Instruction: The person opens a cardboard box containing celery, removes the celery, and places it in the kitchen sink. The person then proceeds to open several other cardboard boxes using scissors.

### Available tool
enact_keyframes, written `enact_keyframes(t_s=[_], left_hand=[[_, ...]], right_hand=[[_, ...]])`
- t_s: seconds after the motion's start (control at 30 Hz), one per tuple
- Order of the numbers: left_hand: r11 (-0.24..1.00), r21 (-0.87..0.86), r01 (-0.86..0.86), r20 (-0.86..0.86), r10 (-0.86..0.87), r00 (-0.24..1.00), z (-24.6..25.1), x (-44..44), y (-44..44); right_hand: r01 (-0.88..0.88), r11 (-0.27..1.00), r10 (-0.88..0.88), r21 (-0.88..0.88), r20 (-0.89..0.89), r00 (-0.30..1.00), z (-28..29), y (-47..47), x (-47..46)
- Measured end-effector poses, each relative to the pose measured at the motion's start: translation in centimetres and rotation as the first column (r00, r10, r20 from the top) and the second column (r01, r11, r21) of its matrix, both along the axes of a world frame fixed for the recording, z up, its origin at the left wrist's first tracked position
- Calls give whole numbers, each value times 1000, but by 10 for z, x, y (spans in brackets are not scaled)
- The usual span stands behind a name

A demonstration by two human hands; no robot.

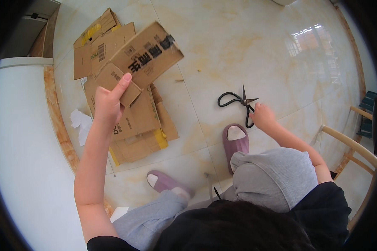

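Note:
My left hand [111, 100] grips a folded piece of printed cardboard [152, 53], thumb on top, above a pile of flattened cardboard boxes [138, 119] on the tiled floor. To the right, my right hand [262, 116] is at a pair of black-handled scissors [244, 101] with spread blades. Its fingertips are at the lower handle loop; whether they grip it or only touch it cannot be told. The scissors are just beyond my slippered foot. Yellow tape shows on several of the flattened boxes.
Torn white paper [81, 125] lies left of the pile, near a white surface [34, 141]. My feet are in purple slippers [236, 142]. A wooden chair [352, 141] stands at the right. Small scraps [179, 81] lie on the floor.

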State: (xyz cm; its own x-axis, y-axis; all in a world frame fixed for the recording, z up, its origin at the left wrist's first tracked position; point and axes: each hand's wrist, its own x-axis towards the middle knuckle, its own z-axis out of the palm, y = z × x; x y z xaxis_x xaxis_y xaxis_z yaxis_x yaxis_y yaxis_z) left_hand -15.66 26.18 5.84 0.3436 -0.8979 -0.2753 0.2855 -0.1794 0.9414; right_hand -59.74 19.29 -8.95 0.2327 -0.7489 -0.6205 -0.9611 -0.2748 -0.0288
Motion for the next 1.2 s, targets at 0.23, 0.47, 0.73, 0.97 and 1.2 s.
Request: enact_keyframes(t_s=[0.23, 0.47, 0.73, 0.97, 1.2], left_hand=[[991, 134, 29, -19, -27, 999, -14, -5, 13], [997, 81, -8, 65, 3, 998, -19, -7, 13], [994, 103, -33, 67, 26, 997, -30, 1, 8], [980, 172, -97, 21, 95, 995, -36, -3, 4], [988, 95, -122, 66, 116, 991, -33, -12, 2]], right_hand=[[124, 988, -98, -87, 256, 962, -22, 15, -8], [295, 953, -304, 72, 200, 931, -25, -18, -14], [315, 934, -232, -169, 386, 893, -69, -2, -16], [124, 941, 8, -314, 386, 923, -49, -38, -1], [159, 986, -112, -60, 478, 871, -40, -10, 15]])
